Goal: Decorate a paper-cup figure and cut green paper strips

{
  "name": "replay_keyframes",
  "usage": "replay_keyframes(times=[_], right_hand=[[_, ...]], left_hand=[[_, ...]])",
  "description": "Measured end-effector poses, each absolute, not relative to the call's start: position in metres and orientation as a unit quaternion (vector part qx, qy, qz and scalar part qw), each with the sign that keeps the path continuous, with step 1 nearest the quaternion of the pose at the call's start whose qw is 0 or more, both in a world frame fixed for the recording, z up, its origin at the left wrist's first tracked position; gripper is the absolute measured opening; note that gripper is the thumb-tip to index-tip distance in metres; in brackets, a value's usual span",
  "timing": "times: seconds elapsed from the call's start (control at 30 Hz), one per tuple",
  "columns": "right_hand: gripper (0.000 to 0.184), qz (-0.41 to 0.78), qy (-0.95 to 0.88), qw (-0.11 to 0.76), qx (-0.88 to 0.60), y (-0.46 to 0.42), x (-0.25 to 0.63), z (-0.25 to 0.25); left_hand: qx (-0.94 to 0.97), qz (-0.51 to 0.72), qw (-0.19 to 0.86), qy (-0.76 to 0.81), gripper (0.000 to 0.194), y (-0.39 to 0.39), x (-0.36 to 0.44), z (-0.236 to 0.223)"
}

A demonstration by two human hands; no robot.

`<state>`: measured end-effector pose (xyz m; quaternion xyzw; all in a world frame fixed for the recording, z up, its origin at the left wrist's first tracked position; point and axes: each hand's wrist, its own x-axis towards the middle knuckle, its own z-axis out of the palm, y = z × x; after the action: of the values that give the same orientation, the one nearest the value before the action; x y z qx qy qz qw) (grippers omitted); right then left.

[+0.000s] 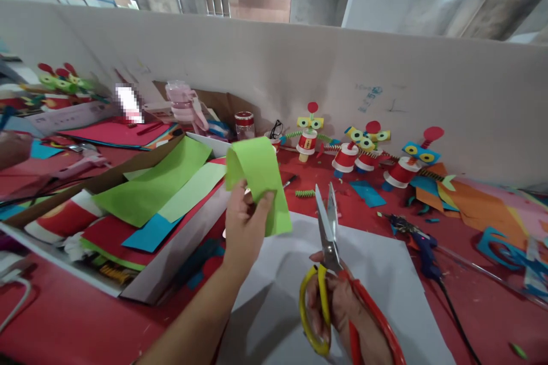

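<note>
My left hand (247,214) pinches a curled strip of bright green paper (261,165) between thumb and fingers, raised above the table. In my right hand (338,302) is a pair of scissors (329,239) with one yellow and one red handle. Their blades point away from me and stand slightly apart, to the right of the green paper and not touching it. Beneath both hands lies a large white sheet (377,274) on the red table (479,302). A small green paper spring (305,194) rests beyond the blades.
To the left stands a cardboard box (171,262) with coloured paper and cups. Paper-cup figures (307,140) line the wall (274,68). A blue glue gun (426,251) with its cord lies right, near orange paper (475,211). Another person's hand (15,148) shows at far left.
</note>
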<state>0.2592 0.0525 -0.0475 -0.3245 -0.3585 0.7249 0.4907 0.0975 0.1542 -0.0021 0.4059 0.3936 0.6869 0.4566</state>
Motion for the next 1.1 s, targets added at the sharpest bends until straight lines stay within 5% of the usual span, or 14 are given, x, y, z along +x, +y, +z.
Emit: replay_keyframes(times=[0.2, 0.4, 1.1], right_hand=[[0.081, 0.767, -0.382, 0.391, -0.337, 0.046, 0.247, -0.067], [0.087, 0.763, -0.395, 0.382, -0.34, 0.043, 0.243, -0.078], [0.078, 0.776, -0.407, 0.356, -0.324, 0.039, 0.257, -0.056]], left_hand=[[0.327, 0.696, 0.475, 0.428, 0.046, 0.171, 0.087, -0.004], [0.251, 0.718, 0.503, 0.411, 0.054, 0.18, 0.082, -0.007], [0.273, 0.714, 0.499, 0.408, 0.054, 0.178, 0.085, -0.008]])
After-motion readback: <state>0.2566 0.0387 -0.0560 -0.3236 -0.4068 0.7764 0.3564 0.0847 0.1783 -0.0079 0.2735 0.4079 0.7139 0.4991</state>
